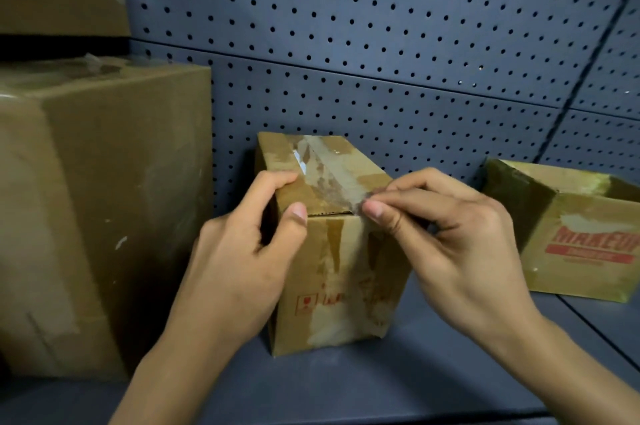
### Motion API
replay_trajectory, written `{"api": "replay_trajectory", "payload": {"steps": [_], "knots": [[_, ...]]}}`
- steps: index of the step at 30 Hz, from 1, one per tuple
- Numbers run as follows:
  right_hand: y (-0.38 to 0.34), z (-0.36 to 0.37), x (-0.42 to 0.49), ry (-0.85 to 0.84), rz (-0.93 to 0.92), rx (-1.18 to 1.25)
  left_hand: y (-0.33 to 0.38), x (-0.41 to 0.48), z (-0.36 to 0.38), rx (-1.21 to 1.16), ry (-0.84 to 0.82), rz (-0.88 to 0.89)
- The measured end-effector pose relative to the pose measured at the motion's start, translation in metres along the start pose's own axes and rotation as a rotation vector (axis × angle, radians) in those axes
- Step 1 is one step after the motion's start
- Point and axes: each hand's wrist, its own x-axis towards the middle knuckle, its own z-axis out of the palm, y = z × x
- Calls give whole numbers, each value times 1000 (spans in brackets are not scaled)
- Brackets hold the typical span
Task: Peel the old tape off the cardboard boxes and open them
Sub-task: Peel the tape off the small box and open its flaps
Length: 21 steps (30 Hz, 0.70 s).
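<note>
Three cardboard boxes in front of you, all sitting on a dark shelf with a grey pegboard wall behind them.

Biggest is the tall box on the far left. It's closed, with crinkled clear tape on its top, so my guess is it's waiting its turn. On the right, the open box with red "MAKEUP" lettering has its flaps up, so that one looks done and parked out of the way.

The one you're working on is the small box in the middle, standing upright between the other two and apart from both. Its top flaps are down.

Your left hand grips the top left corner, fingers curled over the top and thumb pressed on the near edge. I'd say that's there to pin the box so it doesn't lift or slide when you pull.

Your right hand has thumb and forefinger pinched on the near end of the old tape, right where it folds over the near top edge. The strip runs along the top seam toward the far side and looks wrinkled and mostly stuck down. Starting at the fold makes sense, since that's where a loose end gives you something to grab.
</note>
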Motion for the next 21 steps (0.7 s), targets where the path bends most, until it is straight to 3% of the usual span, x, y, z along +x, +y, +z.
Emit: {"api": "replay_trajectory", "payload": {"steps": [7, 12, 16, 21], "knots": [[-3, -16, 17, -149, 247, 188, 6, -1, 0, -89, -35, -46], [-1, -28, 42, -160, 539, 577, 9, -4, -1, -111, -46, -66], [5, -30, 51, -193, 610, 515, 13, -2, -3, -134, -43, -66], [5, -29, 59, -229, 495, 391, 20, 2, -7, -125, -41, -115]]}}
